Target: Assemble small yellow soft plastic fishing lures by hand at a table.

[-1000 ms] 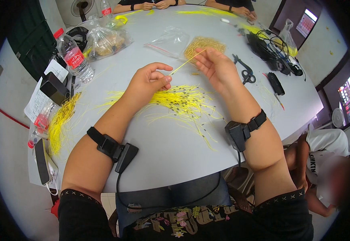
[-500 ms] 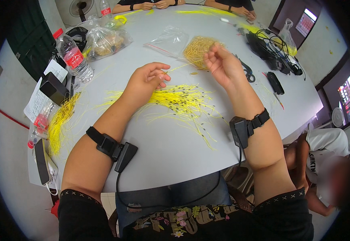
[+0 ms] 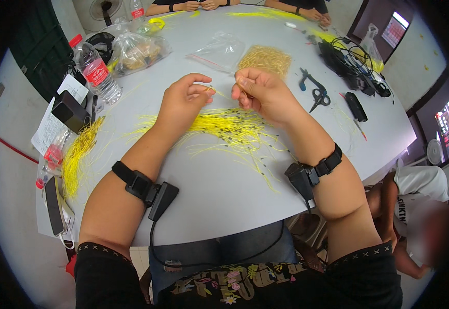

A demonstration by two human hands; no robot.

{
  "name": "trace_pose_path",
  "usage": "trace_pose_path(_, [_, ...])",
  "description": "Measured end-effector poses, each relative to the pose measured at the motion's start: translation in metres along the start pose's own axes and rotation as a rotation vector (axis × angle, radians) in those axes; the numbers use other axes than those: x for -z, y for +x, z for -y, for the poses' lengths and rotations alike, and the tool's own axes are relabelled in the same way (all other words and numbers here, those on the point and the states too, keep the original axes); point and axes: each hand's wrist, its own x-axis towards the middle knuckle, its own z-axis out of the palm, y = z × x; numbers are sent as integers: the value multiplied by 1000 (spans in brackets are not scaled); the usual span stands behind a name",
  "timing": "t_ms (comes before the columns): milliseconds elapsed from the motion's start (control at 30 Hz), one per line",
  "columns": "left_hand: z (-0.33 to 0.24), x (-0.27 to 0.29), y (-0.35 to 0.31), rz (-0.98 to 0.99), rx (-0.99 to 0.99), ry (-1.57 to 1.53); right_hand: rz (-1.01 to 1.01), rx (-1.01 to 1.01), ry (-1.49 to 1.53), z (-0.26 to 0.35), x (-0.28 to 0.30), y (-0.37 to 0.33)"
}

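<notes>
Left hand (image 3: 182, 101) and right hand (image 3: 263, 92) pinch a thread (image 3: 223, 95), seemingly tying; next likely needs steady tension. Yellow strands (image 3: 224, 124) lie at six o'clock.

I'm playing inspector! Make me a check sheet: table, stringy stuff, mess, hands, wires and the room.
Surface: grey table, bare at the near edge.
Things: yellow pile below the hands; yellow bundle at left; gold bits beyond the right hand.
Clutter: upright bottle, filled bag, scissors, phone.
Hands: the left pinches a thin strand; the right has bent fingers, grip unclear.
Cables: black tangle at far right; a cord hangs from the left armband.
Surroundings: fan behind; other people's hands across the table.
</notes>
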Motion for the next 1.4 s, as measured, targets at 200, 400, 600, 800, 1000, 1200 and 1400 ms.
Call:
trace_pose_path(200, [1,4,-1,-39,-11,128,110,-18,335,14,-16,-9])
trace_pose_path(400, [4,4,2,-127,-17,203,182,35,499,16,-4,-7])
trace_pose_path(600, [6,9,4,-180,-40,219,110,74,438,21,9,-4])
trace_pose_path(800, [3,5,3,-134,1,225,-216,103,-382,4,13,3])
trace_pose_path(1000, [4,0,2,-50,-55,108,-157,37,-747,-8,13,3])
trace_pose_path(1200, [4,3,0,168,4,-54,-36,9,-525,1,-3,0])
trace_pose_path(1400, [-3,-5,-1,189,32,-9,-81,50,-616,6,-8,-7])
